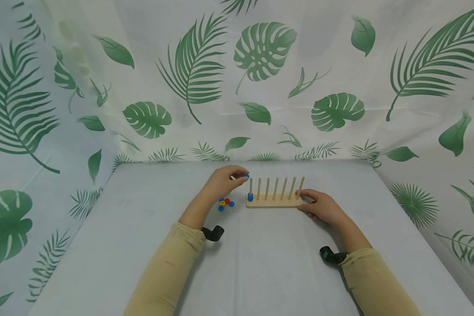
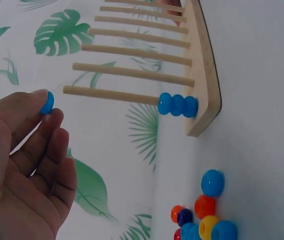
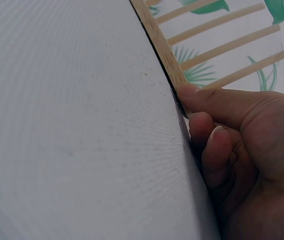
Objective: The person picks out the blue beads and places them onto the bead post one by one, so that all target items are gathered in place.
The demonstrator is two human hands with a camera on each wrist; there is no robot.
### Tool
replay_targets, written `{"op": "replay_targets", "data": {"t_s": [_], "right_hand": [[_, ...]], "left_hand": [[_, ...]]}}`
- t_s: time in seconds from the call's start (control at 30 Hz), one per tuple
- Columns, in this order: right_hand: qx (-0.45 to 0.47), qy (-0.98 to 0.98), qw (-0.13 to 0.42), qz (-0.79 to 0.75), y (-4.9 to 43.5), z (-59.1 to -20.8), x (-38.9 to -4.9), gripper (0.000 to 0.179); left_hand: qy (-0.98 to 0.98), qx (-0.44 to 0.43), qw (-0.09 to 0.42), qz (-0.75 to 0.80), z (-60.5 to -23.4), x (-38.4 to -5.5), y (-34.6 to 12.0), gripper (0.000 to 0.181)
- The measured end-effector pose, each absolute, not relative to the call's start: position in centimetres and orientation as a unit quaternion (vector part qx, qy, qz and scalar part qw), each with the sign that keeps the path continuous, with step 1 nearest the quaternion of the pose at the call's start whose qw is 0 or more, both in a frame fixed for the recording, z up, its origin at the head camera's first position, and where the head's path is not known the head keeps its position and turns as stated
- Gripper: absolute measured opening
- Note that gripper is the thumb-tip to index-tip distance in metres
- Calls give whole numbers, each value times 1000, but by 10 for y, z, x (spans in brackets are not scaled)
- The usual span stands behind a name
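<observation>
Between thumb and forefinger, my left hand [image 1: 224,181] pinches a blue bead [image 2: 47,103] close to the top of the leftmost peg [image 2: 111,95]. Three blue beads [image 2: 178,105] are stacked at the foot of that peg. The wooden peg rack [image 1: 274,203] stands upright on the table, and its other pegs carry no beads. At the rack's right end my right hand [image 1: 319,205] grips the base, thumb on the front edge; its fingertips behind the base are partly hidden in the right wrist view.
Left of the rack lies a loose cluster of beads, among them a yellow bead [image 2: 208,227], a red bead [image 2: 205,206] and a blue bead [image 2: 213,183]. A white cloth [image 1: 276,259] covers the table. Leaf-patterned curtains [image 1: 260,101] rise behind and at both sides.
</observation>
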State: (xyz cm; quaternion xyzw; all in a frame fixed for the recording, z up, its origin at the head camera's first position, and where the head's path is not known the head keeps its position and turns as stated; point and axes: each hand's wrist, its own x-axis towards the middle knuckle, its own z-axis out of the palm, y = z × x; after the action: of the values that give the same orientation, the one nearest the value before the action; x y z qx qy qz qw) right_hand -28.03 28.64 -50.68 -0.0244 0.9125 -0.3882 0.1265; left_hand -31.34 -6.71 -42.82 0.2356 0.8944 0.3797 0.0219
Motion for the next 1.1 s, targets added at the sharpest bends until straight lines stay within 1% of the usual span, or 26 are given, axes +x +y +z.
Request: {"op": "replay_targets", "data": {"t_s": [0.43,0.67,0.9,1.1], "right_hand": [[-26,911,128,-391,287,-507,-281,58],[-25,913,128,-388,285,-506,-280,59],[-29,910,124,-394,285,-505,-280,59],[-30,911,124,-393,286,-507,-281,60]], "left_hand": [[888,245,33,388,-423,-310,-56,30],[888,240,38,391,-430,-312,-54,34],[888,237,37,392,-436,-312,-53,27],[887,239,39,393,-443,-313,-54,27]]}}
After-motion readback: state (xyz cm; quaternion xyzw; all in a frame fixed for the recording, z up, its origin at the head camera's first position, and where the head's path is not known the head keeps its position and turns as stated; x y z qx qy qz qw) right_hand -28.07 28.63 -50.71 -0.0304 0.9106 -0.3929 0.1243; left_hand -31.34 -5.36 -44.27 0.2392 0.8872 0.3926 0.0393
